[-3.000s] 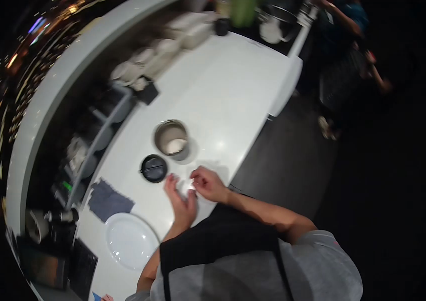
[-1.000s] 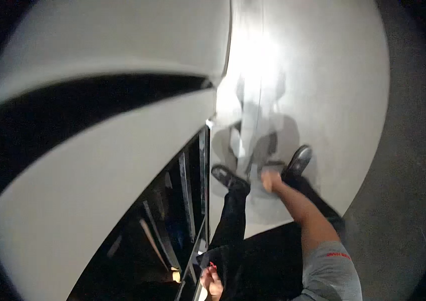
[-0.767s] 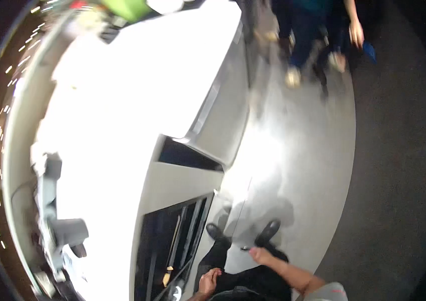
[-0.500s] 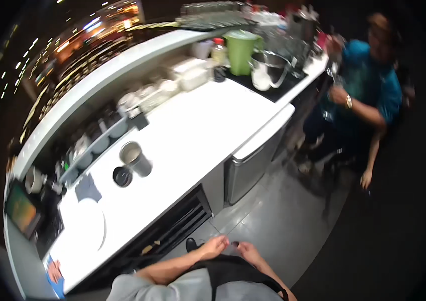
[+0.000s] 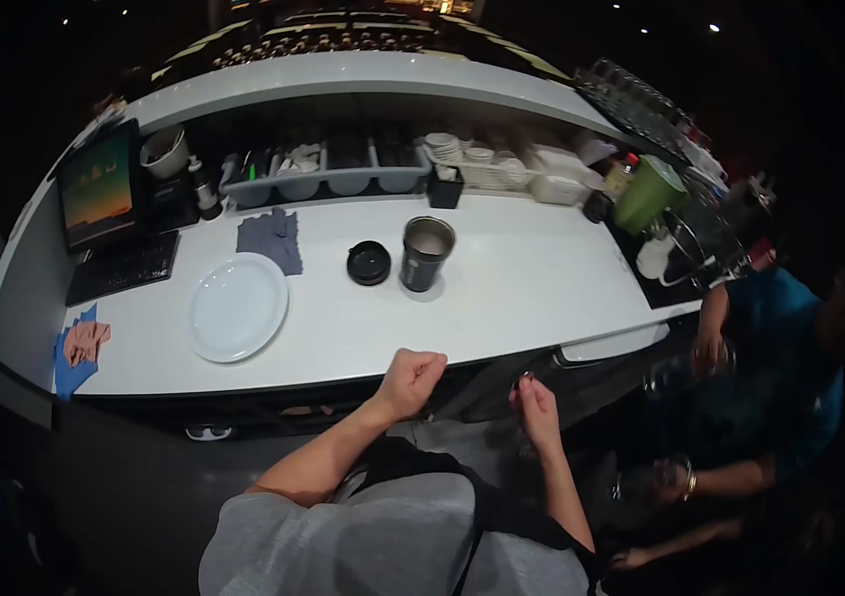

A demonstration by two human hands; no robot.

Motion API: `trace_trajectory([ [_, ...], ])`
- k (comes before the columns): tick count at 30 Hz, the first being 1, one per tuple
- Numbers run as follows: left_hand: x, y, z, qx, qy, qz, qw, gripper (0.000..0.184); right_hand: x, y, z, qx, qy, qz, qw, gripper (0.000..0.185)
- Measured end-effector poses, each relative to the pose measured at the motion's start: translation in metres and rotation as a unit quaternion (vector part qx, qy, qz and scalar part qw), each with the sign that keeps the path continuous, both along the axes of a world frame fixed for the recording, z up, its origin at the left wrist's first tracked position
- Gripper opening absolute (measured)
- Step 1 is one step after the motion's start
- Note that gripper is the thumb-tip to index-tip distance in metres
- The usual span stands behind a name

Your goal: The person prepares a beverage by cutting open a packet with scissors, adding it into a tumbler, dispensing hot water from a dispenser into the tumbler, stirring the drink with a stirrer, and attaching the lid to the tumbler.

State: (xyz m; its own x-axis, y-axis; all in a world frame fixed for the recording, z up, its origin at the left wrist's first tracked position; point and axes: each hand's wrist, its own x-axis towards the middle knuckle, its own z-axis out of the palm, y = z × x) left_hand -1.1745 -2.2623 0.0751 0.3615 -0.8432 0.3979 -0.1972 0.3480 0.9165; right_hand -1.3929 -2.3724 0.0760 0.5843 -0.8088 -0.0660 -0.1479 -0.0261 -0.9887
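My left hand (image 5: 410, 383) is closed in a fist just off the counter's front edge; whatever its fingers might hold is hidden. To its right, my right hand (image 5: 538, 405) pinches a small dark, shiny object (image 5: 524, 378) between thumb and fingers, too small to name. On the white counter (image 5: 512, 268) ahead stands a dark metal tumbler (image 5: 424, 266) without a lid. A black round lid (image 5: 369, 262) lies just left of it. Farther left are a white oval plate (image 5: 238, 308) and a grey cloth (image 5: 271, 238).
A monitor (image 5: 99, 189) and keyboard (image 5: 124, 268) occupy the left end, near a blue cloth (image 5: 75, 370). Grey bins (image 5: 273, 189) line the back. A green pitcher (image 5: 649, 194) stands at right. Close on my right, a person in a teal shirt (image 5: 790, 348) holds glassware.
The view has swung left, so the counter now lies straight ahead. My hands have come up toward its edge and moved farther apart. The person in teal appears nearer, at lower right.
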Motion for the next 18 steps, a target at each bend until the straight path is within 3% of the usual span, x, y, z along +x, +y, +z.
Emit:
trace_trajectory([
  [1, 0.014, -0.001, 0.002, -0.011, -0.005, 0.024, 1.0, 0.041, 0.017, -0.011, -0.005, -0.02, -0.046, 0.031, 0.998, 0.031],
  [4, 0.061, -0.011, -0.005, 0.015, 0.006, 0.082, 0.997, 0.039, 0.058, -0.036, 0.004, -0.002, -0.01, 0.034, 0.999, 0.027],
  [7, 0.099, -0.027, -0.002, -0.033, 0.016, 0.051, 0.998, 0.038, 0.088, -0.073, -0.002, -0.02, 0.004, 0.038, 0.999, 0.028],
  [8, 0.115, -0.035, -0.007, -0.032, -0.065, 0.068, 0.995, 0.037, 0.098, -0.083, 0.003, -0.011, 0.014, 0.033, 0.999, 0.025],
  [12, 0.155, -0.047, 0.006, 0.062, -0.022, 0.079, 0.995, 0.038, 0.133, -0.115, -0.005, 0.022, -0.071, -0.081, 0.994, 0.017],
  [15, 0.181, -0.061, 0.009, 0.116, 0.042, 0.085, 0.989, 0.041, 0.14, -0.138, -0.009, 0.096, -0.063, -0.073, 0.991, 0.02],
  [18, 0.189, -0.077, 0.011, 0.176, 0.019, 0.086, 0.98, 0.027, 0.157, -0.146, -0.013, 0.135, -0.069, -0.072, 0.986, 0.02],
])
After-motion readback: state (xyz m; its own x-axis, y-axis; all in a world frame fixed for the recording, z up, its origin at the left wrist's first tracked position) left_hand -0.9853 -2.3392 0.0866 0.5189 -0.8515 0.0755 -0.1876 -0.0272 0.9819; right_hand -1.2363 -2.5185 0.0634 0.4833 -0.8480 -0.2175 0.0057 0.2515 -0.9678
